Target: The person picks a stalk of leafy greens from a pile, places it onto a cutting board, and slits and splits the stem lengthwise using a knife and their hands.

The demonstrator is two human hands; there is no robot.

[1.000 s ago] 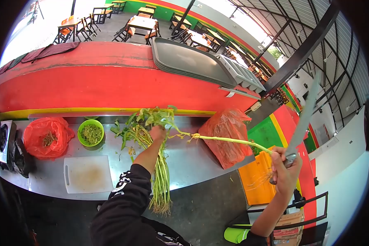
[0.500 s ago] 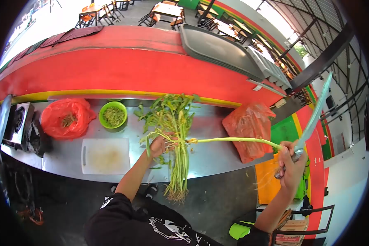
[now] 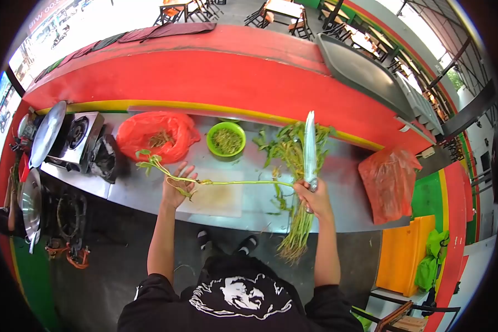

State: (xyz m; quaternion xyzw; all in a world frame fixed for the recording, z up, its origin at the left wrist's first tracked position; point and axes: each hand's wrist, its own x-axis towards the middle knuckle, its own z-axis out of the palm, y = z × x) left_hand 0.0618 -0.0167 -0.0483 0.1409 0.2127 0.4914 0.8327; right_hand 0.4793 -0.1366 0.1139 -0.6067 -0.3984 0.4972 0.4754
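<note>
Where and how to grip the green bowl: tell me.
The green bowl is likely best pinched at its near rim, coming from the person's side. It stands upright and open-topped, leaving that edge exposed, with bare counter in front; a red bag sits close on its left.

1 leafy stem [image 3: 249, 182] runs between the 2 hands [image 3: 177, 188] (the right one [image 3: 316, 200] also grips a knife [image 3: 310, 146]).

Smooth, reflective metal on the bench [image 3: 346, 193] and the knife blade [image 3: 310, 145]. Thin, crinkled, glossy plastic in the red bag [image 3: 186, 134]; smooth, shiny plastic in the green bowl [image 3: 243, 141]; duller plastic in the white board [image 3: 229, 205]. Matt cloth in the black shirt [image 3: 205, 318].
</note>
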